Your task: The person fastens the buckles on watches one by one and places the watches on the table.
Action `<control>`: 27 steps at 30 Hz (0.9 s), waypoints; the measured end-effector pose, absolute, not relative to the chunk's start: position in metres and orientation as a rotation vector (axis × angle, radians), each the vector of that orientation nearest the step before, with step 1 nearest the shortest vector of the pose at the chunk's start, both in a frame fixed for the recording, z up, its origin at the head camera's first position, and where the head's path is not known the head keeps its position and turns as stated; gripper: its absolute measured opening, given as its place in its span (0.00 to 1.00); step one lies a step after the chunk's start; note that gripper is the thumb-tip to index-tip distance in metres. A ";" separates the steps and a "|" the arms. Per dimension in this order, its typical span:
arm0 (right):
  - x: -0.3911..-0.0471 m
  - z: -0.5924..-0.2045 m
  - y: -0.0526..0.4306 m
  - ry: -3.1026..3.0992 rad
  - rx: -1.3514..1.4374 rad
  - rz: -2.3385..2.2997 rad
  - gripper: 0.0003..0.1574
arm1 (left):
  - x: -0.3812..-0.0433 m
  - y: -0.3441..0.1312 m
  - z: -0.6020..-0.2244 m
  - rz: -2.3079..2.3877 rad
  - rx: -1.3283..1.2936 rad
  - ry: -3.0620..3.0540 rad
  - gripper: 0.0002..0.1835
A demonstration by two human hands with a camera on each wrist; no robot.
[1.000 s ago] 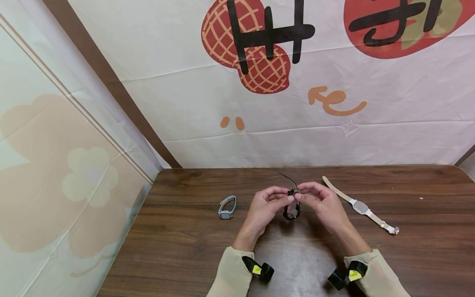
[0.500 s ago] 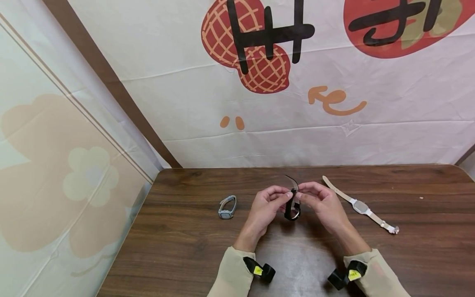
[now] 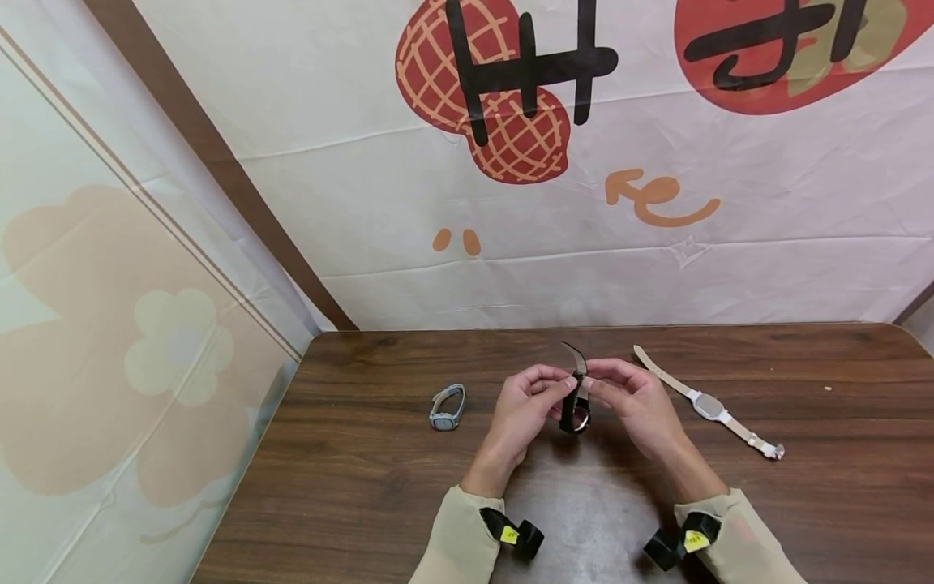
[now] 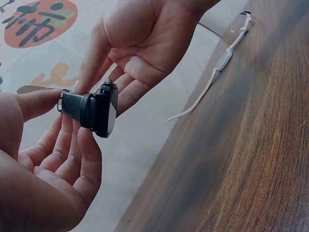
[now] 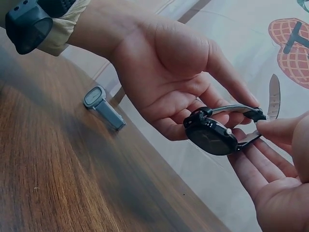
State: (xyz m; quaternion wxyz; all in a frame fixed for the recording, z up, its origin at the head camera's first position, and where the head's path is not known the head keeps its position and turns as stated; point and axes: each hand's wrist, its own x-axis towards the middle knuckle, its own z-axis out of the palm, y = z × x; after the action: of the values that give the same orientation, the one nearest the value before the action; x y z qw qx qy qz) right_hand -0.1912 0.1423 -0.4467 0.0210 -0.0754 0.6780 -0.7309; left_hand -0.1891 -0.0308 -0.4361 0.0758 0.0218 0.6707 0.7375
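Both hands hold a black wristwatch (image 3: pixel 568 415) up off the table, its strap closed into a loop with the dial hanging low. My left hand (image 3: pixel 513 412) pinches the strap near the metal buckle (image 4: pixel 61 101) between thumb and fingers. On the other side, my right hand (image 3: pixel 644 408) pinches the strap close to the same buckle. The strap's free end (image 5: pixel 274 94) sticks up beyond the fingertips, its pale inner side showing in the right wrist view. The round dark dial (image 5: pixel 211 138) faces away from the palms. Fingers partly hide where the strap passes through the buckle.
On the brown wooden table (image 3: pixel 350 487), a light blue watch (image 3: pixel 443 422) with a looped strap stands left of the hands. A white watch (image 3: pixel 708 407) lies stretched out to the right. A printed cloth backdrop (image 3: pixel 511 292) hangs behind the table's far edge.
The black watch has turned between the fingers, and its strap's free end has shifted slightly right. Both hands stay almost in place, still pinching it.
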 end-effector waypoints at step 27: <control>-0.193 -0.453 0.145 2.037 -0.344 -2.325 0.14 | -0.187 -0.029 -0.432 2.231 0.032 2.103 0.14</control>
State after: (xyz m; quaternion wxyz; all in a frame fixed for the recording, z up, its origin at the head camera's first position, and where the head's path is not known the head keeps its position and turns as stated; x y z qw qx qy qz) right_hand -0.1927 0.1448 -0.4528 0.0156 -0.1107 0.6549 -0.7474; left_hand -0.1867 -0.0287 -0.4318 0.0376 0.0103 0.6854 0.7271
